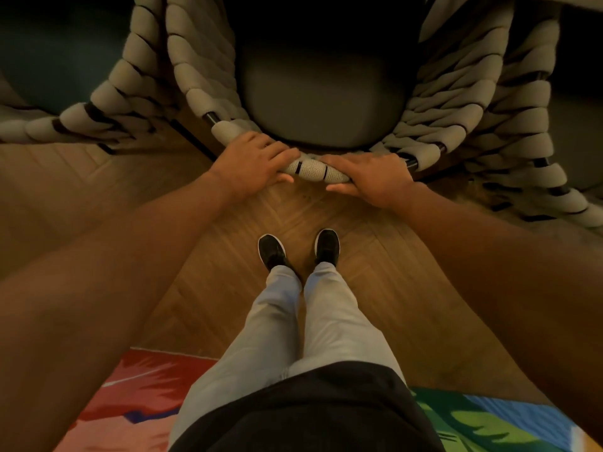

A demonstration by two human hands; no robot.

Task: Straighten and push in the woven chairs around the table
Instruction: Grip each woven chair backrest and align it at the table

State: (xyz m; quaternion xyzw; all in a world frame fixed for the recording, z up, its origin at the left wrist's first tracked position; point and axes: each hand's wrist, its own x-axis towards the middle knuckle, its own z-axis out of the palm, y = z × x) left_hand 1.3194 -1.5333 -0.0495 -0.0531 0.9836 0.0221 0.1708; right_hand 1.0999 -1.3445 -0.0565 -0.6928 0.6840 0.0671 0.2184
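Grey woven cord wraps the back rail of the middle chair (311, 169), which stands at twelve o'clock from the person's shoes (298, 247), its dark seat cushion (321, 106) pointing toward a table edge (580, 0) barely visible at one o'clock. The left hand (251, 163) grips the rail at eleven o'clock, fingers curled over the top and thumb beneath; the right hand (372, 176) grips it likewise at one o'clock. Neighbouring woven chairs (107, 106) flank it closely at ten and two. A good push would probably be even through both hands, straight toward twelve, keeping the chair clear of both neighbours.
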